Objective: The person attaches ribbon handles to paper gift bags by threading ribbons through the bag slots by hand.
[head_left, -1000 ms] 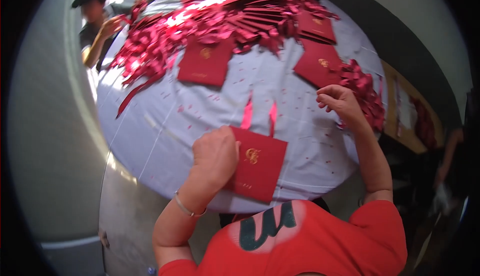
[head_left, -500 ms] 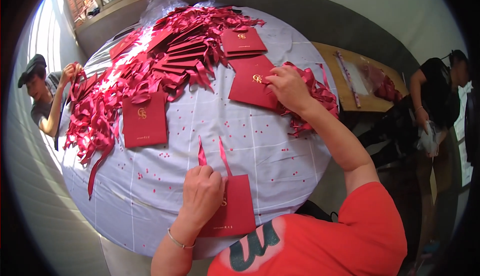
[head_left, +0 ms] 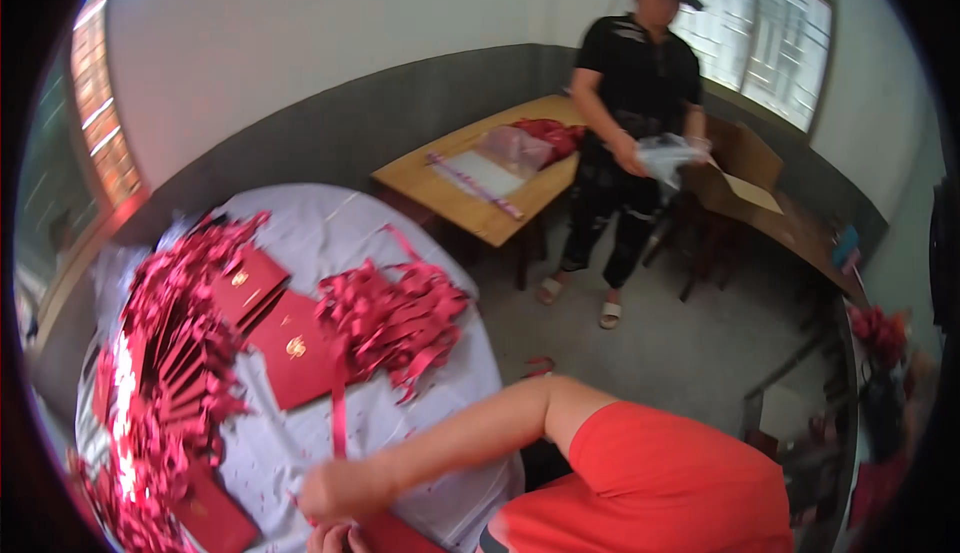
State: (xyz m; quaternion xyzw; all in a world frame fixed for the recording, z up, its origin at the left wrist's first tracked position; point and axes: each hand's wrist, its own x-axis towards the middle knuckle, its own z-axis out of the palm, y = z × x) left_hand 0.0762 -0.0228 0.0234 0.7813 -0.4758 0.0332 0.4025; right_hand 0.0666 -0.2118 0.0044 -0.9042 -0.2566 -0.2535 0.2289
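Note:
My right hand [head_left: 345,490] is closed on a red ribbon [head_left: 339,423] that stretches over the white cloth toward a pile of ribbons [head_left: 400,318]. My left hand [head_left: 335,539] is beside it, cut off by the lower edge, its fingers curled. What those fingers hold is hidden. A flat red gift bag [head_left: 398,535] lies by both hands, only partly in view. Beyond them rest more flat red bags with gold lettering: one large bag [head_left: 292,348], a stack [head_left: 247,288] behind it, and another bag [head_left: 212,513] at the near left.
A heap of red bags and ribbons [head_left: 170,363] covers the left of the round table. A wooden table [head_left: 480,223] stands at the back with plastic and red items on it. A person in black [head_left: 640,103] stands beside it holding clear plastic. A brown desk [head_left: 790,223] is farther right.
The view has swung to the right. My right hand has come back from the ribbon pile toward my left hand, with a ribbon in its fingers. The person in black now faces this way.

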